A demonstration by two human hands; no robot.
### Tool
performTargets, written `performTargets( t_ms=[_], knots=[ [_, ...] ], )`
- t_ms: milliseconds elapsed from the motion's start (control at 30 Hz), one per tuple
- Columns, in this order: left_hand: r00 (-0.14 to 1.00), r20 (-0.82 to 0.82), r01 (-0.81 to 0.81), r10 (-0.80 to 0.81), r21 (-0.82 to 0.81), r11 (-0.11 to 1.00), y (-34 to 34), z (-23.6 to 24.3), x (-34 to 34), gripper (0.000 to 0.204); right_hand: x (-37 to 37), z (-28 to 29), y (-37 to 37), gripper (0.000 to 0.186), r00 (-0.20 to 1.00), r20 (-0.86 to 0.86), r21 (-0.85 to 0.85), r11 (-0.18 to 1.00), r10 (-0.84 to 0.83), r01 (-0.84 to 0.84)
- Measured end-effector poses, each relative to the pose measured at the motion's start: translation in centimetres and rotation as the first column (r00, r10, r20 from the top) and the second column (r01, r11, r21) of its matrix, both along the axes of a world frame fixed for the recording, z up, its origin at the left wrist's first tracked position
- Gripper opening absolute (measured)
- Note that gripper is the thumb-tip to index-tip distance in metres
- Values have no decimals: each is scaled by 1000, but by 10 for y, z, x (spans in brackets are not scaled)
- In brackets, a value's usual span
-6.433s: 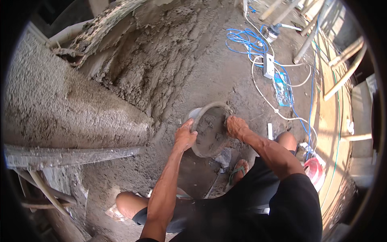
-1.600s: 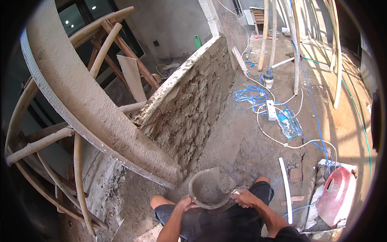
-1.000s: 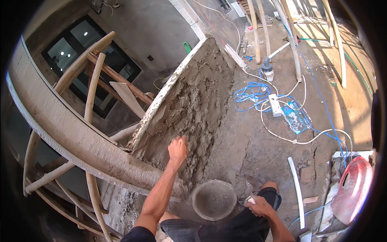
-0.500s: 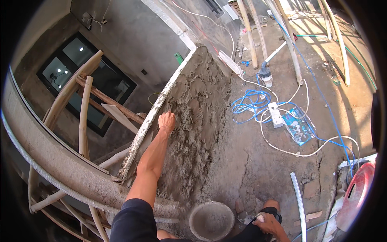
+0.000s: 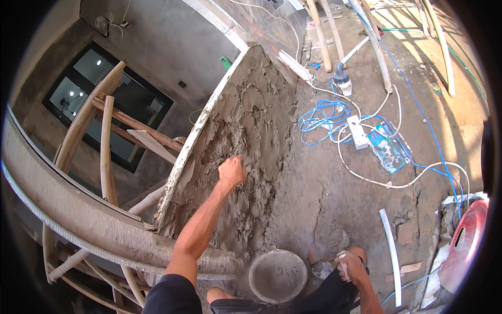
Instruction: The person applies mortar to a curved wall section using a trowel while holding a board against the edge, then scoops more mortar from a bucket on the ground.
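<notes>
My left hand (image 5: 232, 170) is closed, its knuckles up, low over a sloping bed of wet grey mortar (image 5: 256, 125). The fingers' underside is hidden, so whatever they grip does not show. Beside my knee at the lower right, my right hand (image 5: 352, 267) is closed round something small and pale that I cannot make out. A round mortar-crusted basin (image 5: 254, 272) stands between my legs, at the near end of the mortar. The mortar's surface is lumpy and ridged, bordered on the left by a pale straight edge strip (image 5: 204, 118).
Beyond the strip the level drops, with wooden poles (image 5: 107, 152) below. At right lie a white power strip (image 5: 357, 132), coiled blue cable (image 5: 319, 123) and a blue-white packet (image 5: 389, 149). A white strip (image 5: 390, 256) and a red basin (image 5: 463, 246) are nearer me.
My left hand has moved nearer and to the right across the mortar, away from the edge strip. My right hand has risen slightly beside my knee. The view has shifted a little.
</notes>
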State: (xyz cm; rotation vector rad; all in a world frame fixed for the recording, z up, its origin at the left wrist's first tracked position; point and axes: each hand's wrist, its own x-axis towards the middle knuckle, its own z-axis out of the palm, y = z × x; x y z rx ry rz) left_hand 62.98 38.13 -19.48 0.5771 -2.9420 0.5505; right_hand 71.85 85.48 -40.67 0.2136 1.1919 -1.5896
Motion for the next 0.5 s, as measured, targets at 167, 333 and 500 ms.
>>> performTargets(
  t_ms=[167, 333, 500],
  knots=[
    [920, 373, -298, 125, 454, 840, 75, -103, 156, 71, -13, -3, -15, 31, 945, 80, -175, 929, -316, 325],
    [761, 440, -642, 476, 408, 649, 111, -165, 340, 86, -62, 28, -38, 37, 738, -79, -280, 726, -670, 628],
    [619, 481, -716, 620, 670, 195, 139, -204, 422, 81, -136, 70, -65, 44, 255, -282, -444, 362, -925, 820]
  ],
)
